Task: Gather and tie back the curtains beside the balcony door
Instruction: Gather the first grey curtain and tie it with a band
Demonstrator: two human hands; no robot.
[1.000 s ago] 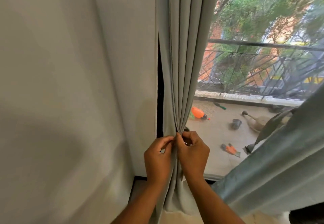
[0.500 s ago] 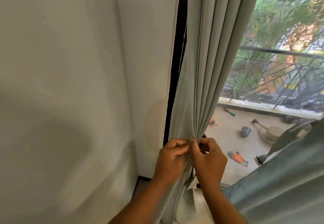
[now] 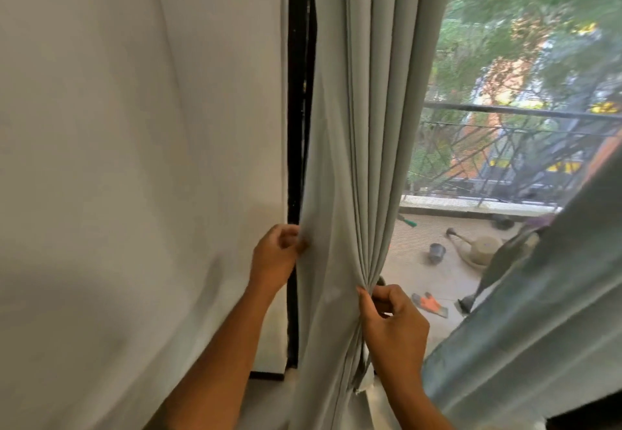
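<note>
Right hand (image 3: 392, 323) pinches the gathered pleats of the grey curtain (image 3: 353, 160) into a tight neck, fingers curled round the bunch; left hand (image 3: 274, 258) sits higher and to its left, thumb and fingers nipping the curtain's loose outer edge just in front of the black door frame (image 3: 298, 126). Curtain hangs straight up from both hands, between white wall (image 3: 134, 160) on the left and glass on the right. Risks, my read: the left edge isn't in the bunch yet, so if the right-hand pinch eases while the left pulls fabric across, the pleats fan back out; no tie-back visible, so one hand has to let go to fetch one; a pale frayed scrap below the right hand could snag. A second, darker curtain (image 3: 538, 295) hangs right of the right hand. Beyond the hands: balcony floor with orange-handled tool (image 3: 430, 305), small pot (image 3: 437, 252), watering can (image 3: 481, 247), then railing (image 3: 521, 146), trees. No readable text or brands anywhere.
</note>
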